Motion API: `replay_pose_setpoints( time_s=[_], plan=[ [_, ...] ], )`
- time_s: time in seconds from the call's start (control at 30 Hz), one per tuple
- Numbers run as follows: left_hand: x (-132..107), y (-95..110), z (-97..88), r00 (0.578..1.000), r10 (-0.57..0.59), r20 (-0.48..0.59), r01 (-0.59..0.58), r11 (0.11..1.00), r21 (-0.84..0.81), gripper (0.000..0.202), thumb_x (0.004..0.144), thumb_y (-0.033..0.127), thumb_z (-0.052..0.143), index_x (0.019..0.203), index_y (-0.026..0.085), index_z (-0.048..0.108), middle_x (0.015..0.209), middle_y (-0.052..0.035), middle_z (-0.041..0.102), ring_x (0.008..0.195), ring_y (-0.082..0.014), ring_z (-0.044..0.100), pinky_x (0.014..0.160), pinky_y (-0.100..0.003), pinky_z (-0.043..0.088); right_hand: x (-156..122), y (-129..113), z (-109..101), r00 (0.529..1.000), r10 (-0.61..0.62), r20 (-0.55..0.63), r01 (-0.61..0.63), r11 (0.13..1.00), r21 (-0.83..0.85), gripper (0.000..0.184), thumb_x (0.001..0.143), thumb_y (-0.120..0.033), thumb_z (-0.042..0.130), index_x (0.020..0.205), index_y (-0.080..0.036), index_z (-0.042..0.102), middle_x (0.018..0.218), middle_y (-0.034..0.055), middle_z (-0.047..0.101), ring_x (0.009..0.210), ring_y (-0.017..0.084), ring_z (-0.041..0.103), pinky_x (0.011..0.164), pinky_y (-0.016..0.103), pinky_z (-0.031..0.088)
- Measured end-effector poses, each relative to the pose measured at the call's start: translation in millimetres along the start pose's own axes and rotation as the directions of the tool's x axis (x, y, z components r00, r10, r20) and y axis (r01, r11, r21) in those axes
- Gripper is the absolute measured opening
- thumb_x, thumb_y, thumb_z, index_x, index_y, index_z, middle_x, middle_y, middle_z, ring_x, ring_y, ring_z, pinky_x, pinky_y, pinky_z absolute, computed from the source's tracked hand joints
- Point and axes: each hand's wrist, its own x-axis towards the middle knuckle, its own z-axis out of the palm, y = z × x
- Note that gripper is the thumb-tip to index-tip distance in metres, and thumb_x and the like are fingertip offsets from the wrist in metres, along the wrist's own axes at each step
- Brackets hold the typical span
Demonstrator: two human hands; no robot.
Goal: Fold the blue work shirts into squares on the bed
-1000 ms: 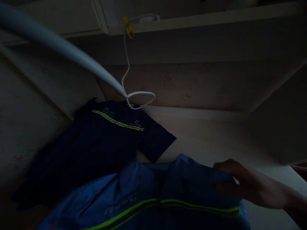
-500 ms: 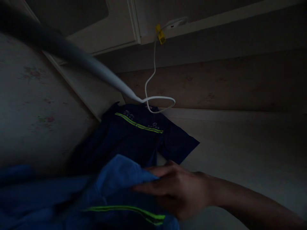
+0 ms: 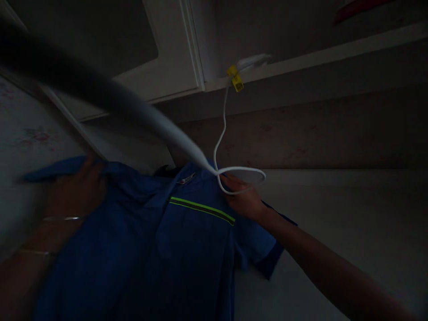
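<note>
A blue short-sleeved work shirt [image 3: 194, 249] with a yellow-green reflective stripe is spread out in front of me, its collar label showing. My left hand [image 3: 78, 187], slightly blurred and wearing bangles at the wrist, grips the shirt's left side near the sleeve. At the right shoulder, beside the collar, my right hand [image 3: 242, 196] has its fingers closed on the cloth, partly behind a cord loop. Beneath lies a dark navy shirt [image 3: 271, 262], mostly covered; a sleeve shows at the right.
A white cord [image 3: 222, 133] crosses close before me and loops over the collar. It bears a yellow tag [image 3: 236, 78] beside a blurred white object [image 3: 254, 61] on the shelf edge. An overhead cabinet [image 3: 179, 73], floral wall [image 3: 40, 138] and pale surface [image 3: 341, 232] surround the shirts.
The blue shirt went from bunched at lower left to spread over the navy shirt. My right hand moved up towards the collar, and my left hand came into view at the left side.
</note>
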Motion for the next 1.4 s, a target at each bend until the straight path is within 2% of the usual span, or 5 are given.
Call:
replay_pose_setpoints(
  time_s=[0.27,0.67,1.07,1.23,1.4],
  plan=[
    [73,68,90.8,0.994,0.111,0.008,-0.111,0.993,0.038,0.061,0.100,0.039,0.020,0.144,0.002,0.040,0.154,-0.0270,0.033,0.097,-0.0322,0.065,0.088,-0.051,0.042,50,101,63,0.952,0.240,0.189,-0.194,0.953,-0.231,0.068,0.087,-0.019,0.049,0.153,-0.024,0.036,0.156,0.0066,0.037,0.123,0.028,0.058,0.102,0.039,0.049],
    [131,135,132.0,0.992,0.029,0.123,-0.001,0.976,-0.219,0.057,0.101,0.013,0.008,0.100,-0.018,0.057,0.117,-0.0262,0.056,0.111,-0.0396,0.059,0.084,-0.051,0.044,57,131,98,0.862,0.404,0.306,-0.282,0.884,-0.374,0.080,0.088,-0.036,0.051,0.158,-0.025,0.014,0.163,0.0156,0.016,0.109,0.033,0.065,0.084,0.045,0.055],
    [-8,225,139.6,0.918,0.358,0.173,-0.270,0.881,-0.388,0.047,0.099,0.036,0.034,0.140,0.021,0.051,0.154,-0.0157,0.038,0.126,-0.0326,0.054,0.101,-0.050,0.046,-53,106,76,0.933,0.165,0.320,-0.040,0.930,-0.365,0.050,0.100,-0.047,0.036,0.148,-0.032,0.042,0.159,0.0062,0.033,0.144,0.035,0.027,0.113,0.069,0.015],
    [-111,222,195.4,0.830,0.464,0.310,-0.254,0.809,-0.531,0.057,0.098,0.051,0.030,0.146,0.025,0.045,0.156,-0.0098,0.038,0.144,-0.0306,0.035,0.118,-0.058,0.023,-100,133,72,0.900,0.154,0.407,0.006,0.930,-0.367,0.050,0.103,-0.046,0.029,0.147,-0.029,0.045,0.156,0.0057,0.038,0.145,0.030,0.029,0.117,0.058,0.017],
    [-117,208,205.4,0.816,0.481,0.320,-0.226,0.775,-0.590,0.058,0.098,0.051,0.031,0.145,0.022,0.047,0.156,-0.0118,0.038,0.143,-0.0277,0.037,0.118,-0.051,0.026,-109,149,42,0.890,0.372,0.262,-0.181,0.818,-0.546,0.046,0.102,-0.035,0.035,0.147,-0.029,0.044,0.157,0.0057,0.036,0.145,0.033,0.029,0.114,0.067,0.013]
  ],
)
